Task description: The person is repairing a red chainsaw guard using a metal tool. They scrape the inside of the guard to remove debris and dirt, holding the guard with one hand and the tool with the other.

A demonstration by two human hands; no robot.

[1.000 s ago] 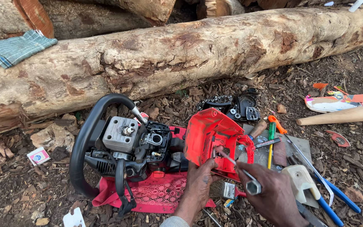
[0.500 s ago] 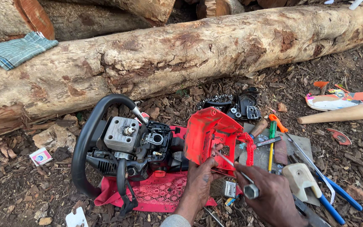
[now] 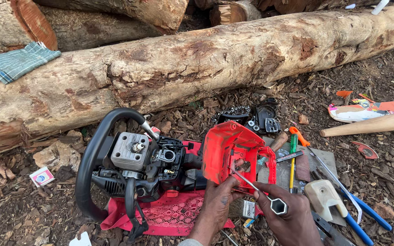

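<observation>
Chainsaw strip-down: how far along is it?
Done: the red cover is off the chainsaw body, baring the cylinder. In hand: left hand steadies the cover while right hand works a metal socket tool inside it. Left: the chain and black side plate lie unfitted.

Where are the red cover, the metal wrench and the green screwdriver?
red cover (image 3: 226,148): head view, on its outer shell.
metal wrench (image 3: 279,206): head view, on its hexagonal socket end.
green screwdriver (image 3: 292,145): head view, on its handle.

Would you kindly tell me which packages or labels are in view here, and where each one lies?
Small box: on the dirt at left; flat, white, red and blue.
Small packet: on the ground between the left hand and right hand; rectangular, grey with print.
</observation>
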